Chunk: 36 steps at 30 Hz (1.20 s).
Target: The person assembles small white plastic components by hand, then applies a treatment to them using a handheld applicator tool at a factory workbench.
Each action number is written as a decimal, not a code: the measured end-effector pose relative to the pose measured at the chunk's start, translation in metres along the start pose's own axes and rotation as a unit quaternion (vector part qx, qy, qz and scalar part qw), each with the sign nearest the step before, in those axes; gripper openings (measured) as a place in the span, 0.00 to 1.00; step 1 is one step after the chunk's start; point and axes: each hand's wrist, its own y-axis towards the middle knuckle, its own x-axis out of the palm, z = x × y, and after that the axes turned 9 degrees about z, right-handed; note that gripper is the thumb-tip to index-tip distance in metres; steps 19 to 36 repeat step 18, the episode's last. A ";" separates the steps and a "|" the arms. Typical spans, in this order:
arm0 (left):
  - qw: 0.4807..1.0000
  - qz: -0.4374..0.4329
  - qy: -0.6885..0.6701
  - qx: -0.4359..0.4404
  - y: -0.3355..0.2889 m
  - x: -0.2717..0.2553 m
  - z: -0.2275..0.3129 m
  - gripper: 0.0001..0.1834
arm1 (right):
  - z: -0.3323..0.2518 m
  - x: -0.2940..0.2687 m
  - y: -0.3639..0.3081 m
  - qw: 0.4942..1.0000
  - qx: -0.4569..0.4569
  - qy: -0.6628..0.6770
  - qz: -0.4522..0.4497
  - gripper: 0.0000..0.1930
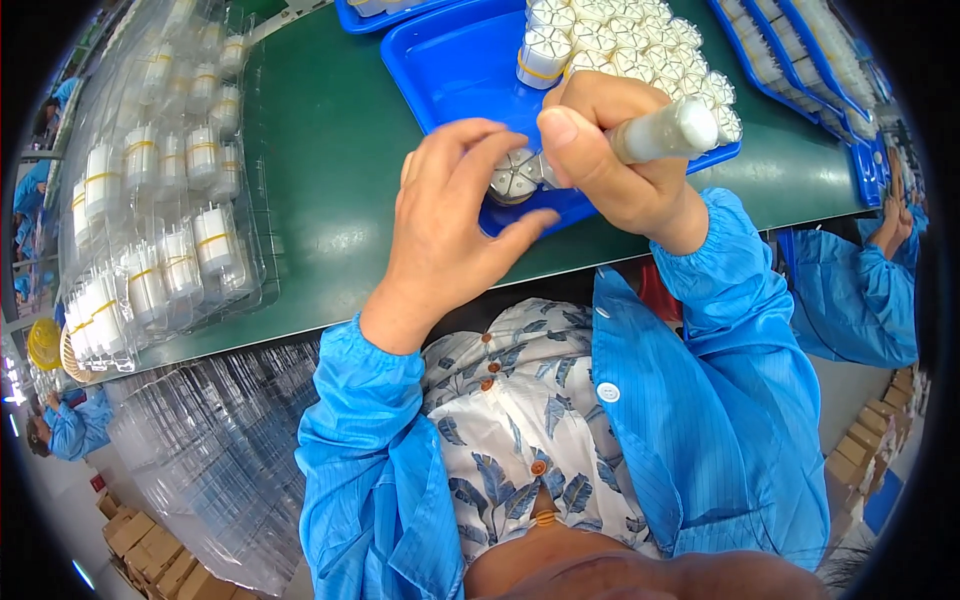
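My left hand point(445, 215) curves round a short white cylinder point(514, 177) whose round top is split into wedge-shaped segments. Its index finger lies along the far side and the thumb reaches round the near side. In my right hand point(625, 150) is a slim tool with a pale, rounded handle point(668, 133), gripped in closed fingers. The tool's thin end points left at the cylinder's top and is partly hidden by my thumb, so its kind cannot be made out. Both hands are over the near edge of a blue tray point(425, 60).
Many similar white cylinders point(640, 45) stand packed in the tray. Clear plastic trays point(160, 190) with banded white cylinders are stacked at left on the green table point(320, 130). More blue trays point(790, 60) lie at right. Beside the table at lower left are stacked clear trays point(220, 450). A co-worker's blue sleeve point(850, 290) shows at right.
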 end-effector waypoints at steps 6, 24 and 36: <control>0.995 0.001 0.056 -0.084 -0.004 -0.001 0.003 0.32 | -0.010 -0.013 0.011 0.997 0.020 0.076 0.008 0.14; 0.997 0.003 -0.025 -0.069 -0.002 -0.004 0.004 0.31 | 0.004 0.005 0.005 1.000 -0.019 -0.006 -0.001 0.14; 0.997 0.003 -0.025 -0.069 -0.002 -0.004 0.004 0.31 | 0.004 0.005 0.005 1.000 -0.019 -0.006 -0.001 0.14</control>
